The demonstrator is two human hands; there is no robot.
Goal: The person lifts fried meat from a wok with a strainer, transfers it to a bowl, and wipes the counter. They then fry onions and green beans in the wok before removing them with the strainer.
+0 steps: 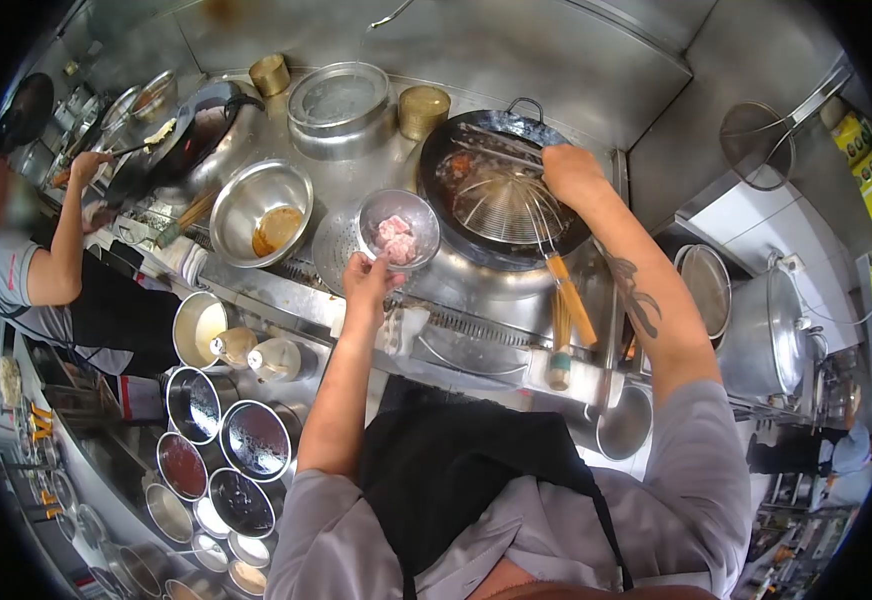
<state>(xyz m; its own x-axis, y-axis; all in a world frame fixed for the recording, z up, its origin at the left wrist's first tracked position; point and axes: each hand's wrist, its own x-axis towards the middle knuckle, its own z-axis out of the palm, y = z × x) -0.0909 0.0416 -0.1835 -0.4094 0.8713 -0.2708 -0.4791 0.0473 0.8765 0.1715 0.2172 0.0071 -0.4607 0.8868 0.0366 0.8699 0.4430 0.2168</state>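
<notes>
My left hand [366,282] grips the near edge of a small metal bowl [428,215]. Pieces of pale pink raw meat [396,240] lie in it. The bowl is held just left of a dark wok [431,160], which sits on the stove. Over the wok's far right rim, my right hand [571,175] is closed around metal tongs [504,146] that point left across the wok. Inside the wok rests a round wire strainer [506,205], its wooden handle [569,300] reaching over the near rim. Some reddish-brown food [461,163] shows in the wok beyond the strainer.
A steel bowl with brown residue [241,205] stands left. Behind are a covered pot [339,105] and a brass-coloured can [423,110]. A bamboo brush [560,365] lies at the stove's front. Sauce containers [256,440] crowd the lower left. A co-worker [51,270] works at another wok.
</notes>
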